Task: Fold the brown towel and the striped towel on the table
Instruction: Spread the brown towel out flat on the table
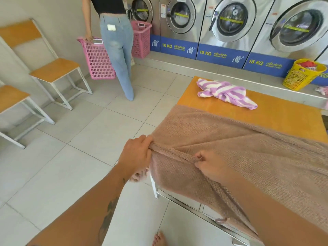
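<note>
Here I see both hands, left hand (136, 153) and right hand (210, 165), pinching the brown waffle-textured towel (239, 142) edge on the orange wooden table (276, 112); crumpled purple-and-white striped towel (225, 92) lies beyond it.

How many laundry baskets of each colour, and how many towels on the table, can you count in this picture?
Pink baskets: 2, and
Yellow baskets: 1
Towels on the table: 2, brown towel and striped towel
Total: 5
</note>
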Motion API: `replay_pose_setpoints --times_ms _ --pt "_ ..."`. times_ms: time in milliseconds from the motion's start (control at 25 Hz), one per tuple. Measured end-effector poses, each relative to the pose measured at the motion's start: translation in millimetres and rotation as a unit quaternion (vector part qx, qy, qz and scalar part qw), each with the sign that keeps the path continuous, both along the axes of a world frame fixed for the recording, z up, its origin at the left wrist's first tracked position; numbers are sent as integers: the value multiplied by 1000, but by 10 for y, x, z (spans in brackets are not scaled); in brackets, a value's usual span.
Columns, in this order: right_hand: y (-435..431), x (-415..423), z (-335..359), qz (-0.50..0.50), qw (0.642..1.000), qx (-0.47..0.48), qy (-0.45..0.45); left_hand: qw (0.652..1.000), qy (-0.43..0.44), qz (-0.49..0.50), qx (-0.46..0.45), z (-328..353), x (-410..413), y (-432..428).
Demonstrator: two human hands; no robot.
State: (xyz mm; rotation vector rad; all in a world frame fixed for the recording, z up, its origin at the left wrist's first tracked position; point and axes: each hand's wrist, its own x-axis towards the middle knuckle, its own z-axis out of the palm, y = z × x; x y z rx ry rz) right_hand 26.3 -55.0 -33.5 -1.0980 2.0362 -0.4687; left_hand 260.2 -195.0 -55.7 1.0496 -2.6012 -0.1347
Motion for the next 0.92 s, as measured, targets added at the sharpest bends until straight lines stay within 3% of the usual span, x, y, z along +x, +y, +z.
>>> replay_pose_setpoints --times_ms 120,200,280,360,440,480,560,640,760,920 --pt "119 91 -40 22 1000 -15 -8 993 -9 115 -9 43 62 161" --pt "187 133 -80 32 999 -7 -12 968 -18 220 119 64 34 281" --pt "225 122 -157 52 999 15 7 906 -14 306 292 42 -4 409" --pt "250 127 -217 58 998 25 12 824 70 344 446 -31 -33 500" --pt "222 141 -257 58 996 19 66 753 196 347 524 -127 -53 544" --pt "164 139 -273 66 991 13 118 749 227 349 516 -180 -63 520" --pt "8 144 -286 96 979 5 180 799 199 349 447 -241 -58 409" --pt "-169 195 -305 115 977 43 172 868 98 316 369 -324 -19 207" --pt "-433 299 -370 108 970 136 171 905 52 243 344 -358 16 -123" --pt "-753 368 -305 24 959 114 257 961 34 167 216 -290 -118 -520"
